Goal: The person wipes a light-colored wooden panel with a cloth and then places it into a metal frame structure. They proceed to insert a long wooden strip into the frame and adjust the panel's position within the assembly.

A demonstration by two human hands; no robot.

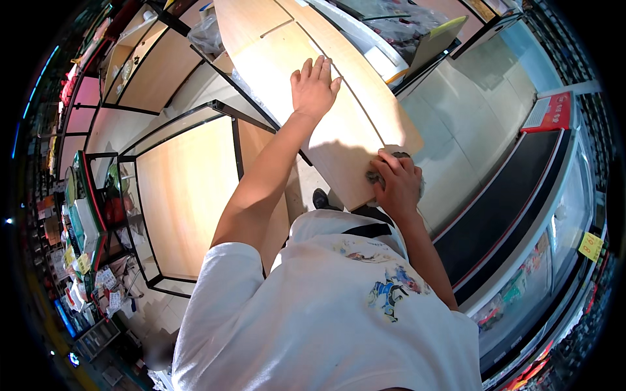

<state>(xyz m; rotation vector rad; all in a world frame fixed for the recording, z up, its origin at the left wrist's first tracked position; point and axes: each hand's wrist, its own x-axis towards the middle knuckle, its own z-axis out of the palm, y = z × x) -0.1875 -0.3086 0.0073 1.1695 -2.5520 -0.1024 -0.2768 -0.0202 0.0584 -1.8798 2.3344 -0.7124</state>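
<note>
My left hand rests flat on a light wood board, fingers stretched and apart, holding nothing. Thin dark seams run along and across the board's pale surface. At the near right end of the board, the fingers of my right hand are curled over a crumpled grey rag. This rag sits at the board's edge and also shows past the hand's right side. Part of it is hidden under my palm.
To the left stands a black-framed unit with a wood panel. A glass-fronted freezer case with a dark top is on the right. Plastic wrap lies beyond the board. Tiled floor shows between board and freezer.
</note>
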